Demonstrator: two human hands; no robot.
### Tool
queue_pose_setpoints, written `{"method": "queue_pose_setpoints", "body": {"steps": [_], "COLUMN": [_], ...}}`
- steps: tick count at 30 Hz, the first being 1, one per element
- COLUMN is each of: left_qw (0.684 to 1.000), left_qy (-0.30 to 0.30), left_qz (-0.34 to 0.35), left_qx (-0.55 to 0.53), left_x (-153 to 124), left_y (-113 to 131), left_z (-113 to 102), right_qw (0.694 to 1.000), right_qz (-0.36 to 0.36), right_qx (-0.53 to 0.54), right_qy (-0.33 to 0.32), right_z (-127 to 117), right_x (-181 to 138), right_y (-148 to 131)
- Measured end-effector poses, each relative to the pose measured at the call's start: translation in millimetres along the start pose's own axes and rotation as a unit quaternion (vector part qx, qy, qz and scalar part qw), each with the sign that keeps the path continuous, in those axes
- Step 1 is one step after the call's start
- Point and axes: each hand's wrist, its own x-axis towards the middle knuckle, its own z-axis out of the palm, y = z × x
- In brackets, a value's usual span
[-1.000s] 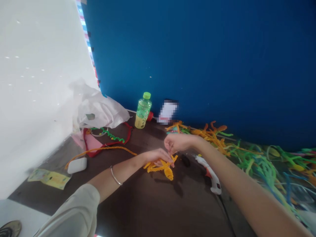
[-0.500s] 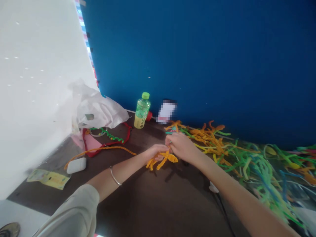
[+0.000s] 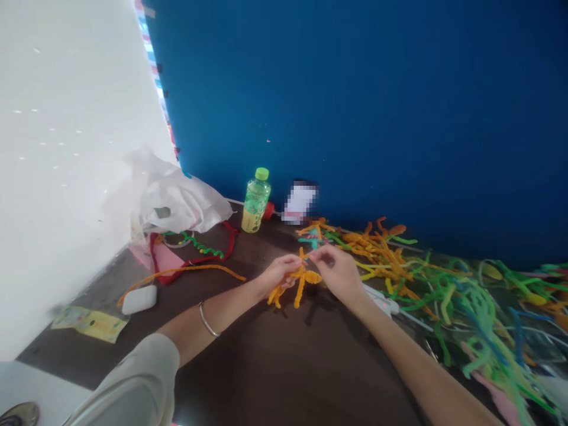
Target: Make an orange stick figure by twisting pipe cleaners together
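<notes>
A bundle of fuzzy orange-yellow pipe cleaners (image 3: 300, 288), twisted together at the centre with strands splaying out, is held just above the dark brown tabletop (image 3: 284, 373). The left hand (image 3: 279, 275) is curled closed around the bundle's left side, with its fingers wrapped over the strands. The right hand (image 3: 338, 275) is nearly closed, its thumb and fingertips (image 3: 316, 255) pinching a strand at the top of the bundle. A thin silver bangle (image 3: 207, 319) circles the left wrist, and a beige sleeve (image 3: 133, 384) covers the upper left arm.

Just right of the hands lies a tangled heap of orange, yellow, green and blue pipe cleaners (image 3: 426, 290). A white hot glue gun (image 3: 381, 303) sits beside the right wrist, partly hidden by it. Farther left lie a long orange pipe cleaner (image 3: 177, 271), a white rounded case (image 3: 139, 299) and a yellow-green paper slip (image 3: 91, 324). Beyond them are a red-edged pink piece (image 3: 165, 259), a white plastic bag (image 3: 184, 201) and a green-capped plastic bottle (image 3: 256, 201) against a blue wall (image 3: 355, 106).
</notes>
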Motion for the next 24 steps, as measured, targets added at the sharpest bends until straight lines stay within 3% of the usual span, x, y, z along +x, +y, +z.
{"method": "queue_pose_setpoints", "body": {"steps": [5, 14, 20, 24], "left_qw": [1.0, 0.996, 0.985, 0.969], "left_qy": [-0.015, -0.08, -0.153, -0.211], "left_qz": [-0.02, -0.03, -0.07, -0.129], "left_qx": [-0.007, -0.04, -0.042, 0.013], "left_x": [-3, -1, -3, -3], "left_y": [3, 1, 2, 3], "left_z": [3, -2, -6, -10], "right_qw": [0.987, 0.927, 0.897, 0.871], "right_qz": [0.065, 0.167, 0.161, 0.133], "right_qx": [0.144, 0.298, 0.321, 0.275], "right_qy": [-0.039, -0.156, -0.256, -0.385], "right_z": [-3, -2, -8, -16], "right_x": [3, 12, 14, 20], "right_y": [10, 23, 22, 19]}}
